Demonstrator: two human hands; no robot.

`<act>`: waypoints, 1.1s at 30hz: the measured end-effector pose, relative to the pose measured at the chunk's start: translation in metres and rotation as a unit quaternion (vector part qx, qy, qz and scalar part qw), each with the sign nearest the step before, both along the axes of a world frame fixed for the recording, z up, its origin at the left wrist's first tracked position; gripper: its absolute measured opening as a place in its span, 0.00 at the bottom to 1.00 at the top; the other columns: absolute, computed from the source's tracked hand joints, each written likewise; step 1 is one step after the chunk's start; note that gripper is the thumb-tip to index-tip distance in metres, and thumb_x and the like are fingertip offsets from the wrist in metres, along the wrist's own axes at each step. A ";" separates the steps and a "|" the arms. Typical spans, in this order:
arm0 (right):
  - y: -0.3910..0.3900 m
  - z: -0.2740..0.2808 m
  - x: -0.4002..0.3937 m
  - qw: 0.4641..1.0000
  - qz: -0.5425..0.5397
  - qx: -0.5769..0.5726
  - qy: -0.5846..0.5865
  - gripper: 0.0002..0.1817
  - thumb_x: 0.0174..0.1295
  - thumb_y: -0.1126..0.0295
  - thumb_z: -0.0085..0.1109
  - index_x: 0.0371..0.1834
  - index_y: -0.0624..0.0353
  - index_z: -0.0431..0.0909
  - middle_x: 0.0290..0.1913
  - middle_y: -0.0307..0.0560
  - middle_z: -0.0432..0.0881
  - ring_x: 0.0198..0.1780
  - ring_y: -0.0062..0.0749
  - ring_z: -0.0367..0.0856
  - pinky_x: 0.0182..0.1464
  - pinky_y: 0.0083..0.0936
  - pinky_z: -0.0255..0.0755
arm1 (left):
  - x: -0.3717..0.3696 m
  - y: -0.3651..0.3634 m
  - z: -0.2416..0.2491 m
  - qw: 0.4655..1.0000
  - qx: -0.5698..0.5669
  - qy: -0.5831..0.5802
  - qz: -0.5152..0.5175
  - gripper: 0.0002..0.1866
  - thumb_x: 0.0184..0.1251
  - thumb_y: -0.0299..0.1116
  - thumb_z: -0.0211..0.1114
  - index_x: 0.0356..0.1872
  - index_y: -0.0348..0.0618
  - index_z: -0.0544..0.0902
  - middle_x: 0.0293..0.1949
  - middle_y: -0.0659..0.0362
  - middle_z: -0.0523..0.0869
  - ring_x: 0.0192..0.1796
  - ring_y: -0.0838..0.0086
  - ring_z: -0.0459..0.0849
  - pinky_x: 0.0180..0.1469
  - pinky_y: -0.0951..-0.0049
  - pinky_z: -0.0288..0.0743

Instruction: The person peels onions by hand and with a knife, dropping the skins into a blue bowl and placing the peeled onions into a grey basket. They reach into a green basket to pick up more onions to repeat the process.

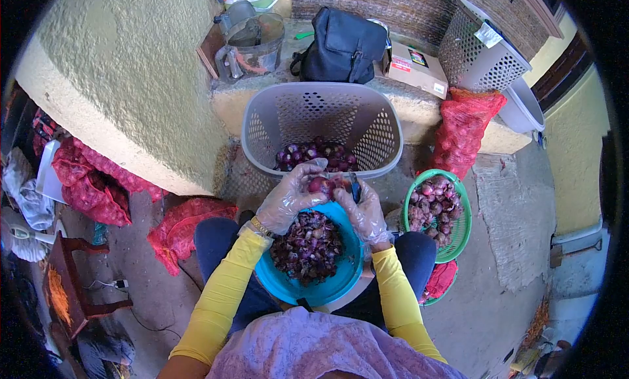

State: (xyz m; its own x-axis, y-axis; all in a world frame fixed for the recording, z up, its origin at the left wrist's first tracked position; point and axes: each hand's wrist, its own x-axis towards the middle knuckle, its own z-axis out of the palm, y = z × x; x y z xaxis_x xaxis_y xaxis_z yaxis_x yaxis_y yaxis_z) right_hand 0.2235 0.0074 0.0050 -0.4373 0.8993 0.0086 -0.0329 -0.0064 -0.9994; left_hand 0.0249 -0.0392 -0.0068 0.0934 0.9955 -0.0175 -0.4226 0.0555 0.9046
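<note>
My left hand [287,200], in a clear plastic glove, has its fingers closed around a red onion [320,186]. Close beside it, my right hand [364,212], gloved the same way, grips a small knife [356,187] with a dark handle; its blade is mostly hidden by the fingers. Both hands are above the far rim of a blue basin [263,274] between my knees, which holds onion skins and trimmings [308,248]. Just beyond, a tall grey perforated basket [255,126] holds several peeled red onions [318,155] at its bottom.
To the right stands a green basket [466,225] of unpeeled onions, with a red mesh sack [462,130] behind it. More red sacks [187,225] lie at left. A black backpack [344,44] and a cardboard box [416,67] sit on the ledge ahead.
</note>
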 end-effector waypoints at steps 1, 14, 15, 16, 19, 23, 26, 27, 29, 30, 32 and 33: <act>-0.001 0.002 -0.001 0.999 0.004 0.021 0.035 0.13 0.74 0.68 0.66 0.55 0.64 0.85 0.46 0.41 0.89 0.48 0.20 0.83 0.56 0.25 0.78 | 0.000 0.000 -0.001 1.000 -0.010 0.004 -0.009 0.30 0.67 0.24 0.74 0.68 0.39 0.73 0.75 0.54 0.72 0.74 0.65 0.74 0.79 0.61 0.67; 0.009 -0.018 0.009 0.992 0.017 0.030 -0.122 0.17 0.75 0.69 0.65 0.62 0.66 0.82 0.50 0.45 0.89 0.51 0.27 0.83 0.61 0.30 0.76 | -0.005 0.001 0.007 0.989 -0.073 -0.122 0.041 0.26 0.74 0.27 0.69 0.70 0.41 0.74 0.72 0.53 0.75 0.69 0.67 0.79 0.69 0.65 0.79; 0.008 -0.015 0.009 0.992 0.005 0.004 -0.126 0.19 0.75 0.68 0.64 0.65 0.66 0.79 0.51 0.45 0.88 0.51 0.28 0.81 0.60 0.30 0.76 | -0.004 0.001 0.006 0.989 -0.073 -0.122 0.041 0.26 0.74 0.27 0.69 0.70 0.41 0.74 0.72 0.53 0.75 0.69 0.67 0.79 0.69 0.65 0.79; 0.007 -0.014 0.008 0.991 -0.008 -0.022 -0.129 0.21 0.76 0.68 0.62 0.68 0.66 0.77 0.52 0.45 0.87 0.52 0.29 0.80 0.60 0.30 0.75 | -0.004 0.002 0.003 0.990 -0.070 -0.114 0.046 0.27 0.74 0.26 0.69 0.71 0.41 0.73 0.71 0.52 0.76 0.69 0.67 0.80 0.69 0.65 0.80; 0.015 -0.040 0.018 0.994 0.042 -0.009 -0.104 0.25 0.79 0.70 0.57 0.75 0.66 0.69 0.55 0.45 0.84 0.52 0.29 0.79 0.59 0.27 0.75 | -0.004 0.005 -0.006 0.996 -0.042 -0.064 0.052 0.28 0.74 0.25 0.69 0.72 0.41 0.71 0.68 0.52 0.79 0.67 0.68 0.81 0.68 0.66 0.80; 0.010 -0.047 0.020 0.998 0.049 -0.011 -0.048 0.27 0.81 0.74 0.50 0.81 0.63 0.60 0.56 0.44 0.83 0.51 0.25 0.78 0.57 0.23 0.75 | 0.001 0.005 0.000 0.995 -0.041 -0.038 0.079 0.26 0.76 0.25 0.68 0.71 0.40 0.70 0.58 0.55 0.83 0.58 0.72 0.84 0.61 0.69 0.83; 0.009 -0.039 0.018 0.997 0.023 -0.034 0.065 0.22 0.83 0.73 0.47 0.77 0.58 0.65 0.50 0.38 0.80 0.36 0.19 0.76 0.38 0.23 0.78 | -0.004 0.004 -0.002 0.996 -0.055 0.047 0.044 0.23 0.79 0.29 0.67 0.70 0.41 0.71 0.53 0.58 0.82 0.50 0.76 0.83 0.51 0.71 0.83; 0.002 -0.019 0.018 0.995 0.019 -0.085 0.046 0.23 0.83 0.73 0.46 0.79 0.57 0.63 0.49 0.37 0.80 0.35 0.19 0.76 0.38 0.22 0.78 | -0.007 0.005 -0.007 0.996 -0.055 0.047 0.043 0.23 0.79 0.29 0.67 0.70 0.41 0.71 0.53 0.58 0.82 0.50 0.76 0.83 0.51 0.71 0.83; -0.002 -0.012 0.019 0.990 0.016 -0.137 0.027 0.24 0.84 0.73 0.45 0.80 0.56 0.61 0.48 0.37 0.80 0.35 0.19 0.76 0.38 0.21 0.78 | -0.010 0.008 -0.014 0.993 -0.067 0.093 0.028 0.24 0.81 0.34 0.65 0.71 0.43 0.70 0.50 0.60 0.81 0.45 0.78 0.81 0.44 0.71 0.80; -0.003 -0.018 0.021 0.991 0.022 -0.128 0.022 0.25 0.84 0.73 0.45 0.82 0.56 0.60 0.49 0.37 0.80 0.35 0.19 0.76 0.37 0.21 0.78 | -0.010 0.008 -0.014 0.993 -0.067 0.093 0.029 0.24 0.81 0.34 0.65 0.71 0.43 0.70 0.50 0.60 0.81 0.45 0.78 0.81 0.44 0.71 0.80; -0.003 -0.020 0.021 0.992 0.028 -0.120 0.017 0.27 0.84 0.72 0.45 0.83 0.56 0.58 0.49 0.38 0.80 0.35 0.19 0.77 0.37 0.21 0.78 | -0.006 0.007 -0.012 0.994 -0.110 0.001 0.011 0.25 0.81 0.38 0.65 0.72 0.44 0.68 0.52 0.60 0.80 0.45 0.77 0.80 0.43 0.71 0.79; -0.001 -0.016 0.021 0.995 0.032 -0.095 -0.018 0.29 0.83 0.74 0.46 0.85 0.56 0.55 0.50 0.38 0.81 0.37 0.19 0.77 0.40 0.20 0.78 | -0.005 0.006 -0.011 0.994 -0.111 0.001 0.011 0.25 0.81 0.38 0.65 0.72 0.44 0.68 0.52 0.60 0.80 0.45 0.77 0.80 0.43 0.71 0.79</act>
